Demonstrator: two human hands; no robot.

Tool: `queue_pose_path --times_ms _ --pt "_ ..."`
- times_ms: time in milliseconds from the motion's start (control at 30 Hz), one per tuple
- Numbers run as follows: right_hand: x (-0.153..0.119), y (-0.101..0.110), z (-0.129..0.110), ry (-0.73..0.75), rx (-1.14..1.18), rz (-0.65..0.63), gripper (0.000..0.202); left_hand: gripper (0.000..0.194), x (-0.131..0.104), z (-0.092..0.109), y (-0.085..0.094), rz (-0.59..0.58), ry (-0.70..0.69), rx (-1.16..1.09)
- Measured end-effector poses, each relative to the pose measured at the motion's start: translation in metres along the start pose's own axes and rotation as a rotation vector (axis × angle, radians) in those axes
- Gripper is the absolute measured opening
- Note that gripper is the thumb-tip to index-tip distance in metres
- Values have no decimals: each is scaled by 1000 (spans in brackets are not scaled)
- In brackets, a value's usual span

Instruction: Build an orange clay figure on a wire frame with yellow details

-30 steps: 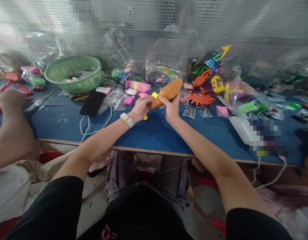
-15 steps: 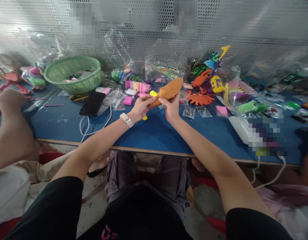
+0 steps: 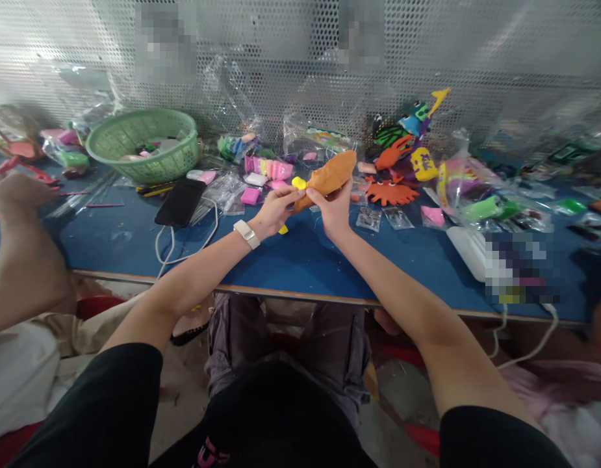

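Both hands are raised above the blue table, joined by a long orange-brown modelling clay piece [image 3: 333, 171]. My right hand [image 3: 336, 208] is closed around its underside, with the thumb pressed on the near face. My left hand [image 3: 277, 209], with a white watch on the wrist, pinches the piece's left end between thumb and fingers. A small yellow clay lump [image 3: 299, 183] sits at that end, by my left fingertips. Another bit of yellow [image 3: 283, 229] shows below my left hand. The fingers behind the clay are hidden.
A green basket [image 3: 149, 170] and a black phone [image 3: 180, 202] with a white cable are at left. Pink clay packs [image 3: 268, 168] lie behind my hands. An orange clay crab [image 3: 392, 192] and a white power bank-like box [image 3: 468, 252] are at right. Another person's arm [image 3: 25, 240] rests far left.
Almost nothing differs. The yellow lump at the clay's left end looks slightly reshaped, and the clay has shifted very slightly; both hands keep their hold.
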State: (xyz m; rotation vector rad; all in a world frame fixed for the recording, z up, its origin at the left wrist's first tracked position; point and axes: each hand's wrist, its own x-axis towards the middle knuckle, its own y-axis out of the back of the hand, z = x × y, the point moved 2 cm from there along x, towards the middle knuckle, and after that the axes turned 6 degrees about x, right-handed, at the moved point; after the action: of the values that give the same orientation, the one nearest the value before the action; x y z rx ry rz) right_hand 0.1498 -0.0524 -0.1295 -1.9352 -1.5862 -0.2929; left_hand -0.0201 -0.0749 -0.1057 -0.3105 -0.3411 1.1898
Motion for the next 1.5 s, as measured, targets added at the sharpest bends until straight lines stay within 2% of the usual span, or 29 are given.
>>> queue_pose_path --times_ms 167,333,600,700,833,1000,1233,1500 --pt "-1 2 1 0 -9 -12 129 32 1 0 0 -31 26 38" --pt "-4 2 -5 -27 26 -13 119 38 5 -6 1 -53 -11 87" --pt "-3 2 -10 5 25 -143 114 33 4 -3 5 -107 12 86" --pt "-2 2 -10 21 28 -195 111 32 5 -1 4 -98 13 96" --pt "-1 3 -9 16 37 -176 113 25 4 1 1 -84 0 111" --pt "2 3 -9 27 66 -208 101 27 1 5 -3 -81 -3 105" --pt "8 6 -6 5 19 -276 110 32 3 6 0 -83 1 86" --pt "5 2 -19 -62 26 -212 117 35 0 6 1 -151 -24 137"
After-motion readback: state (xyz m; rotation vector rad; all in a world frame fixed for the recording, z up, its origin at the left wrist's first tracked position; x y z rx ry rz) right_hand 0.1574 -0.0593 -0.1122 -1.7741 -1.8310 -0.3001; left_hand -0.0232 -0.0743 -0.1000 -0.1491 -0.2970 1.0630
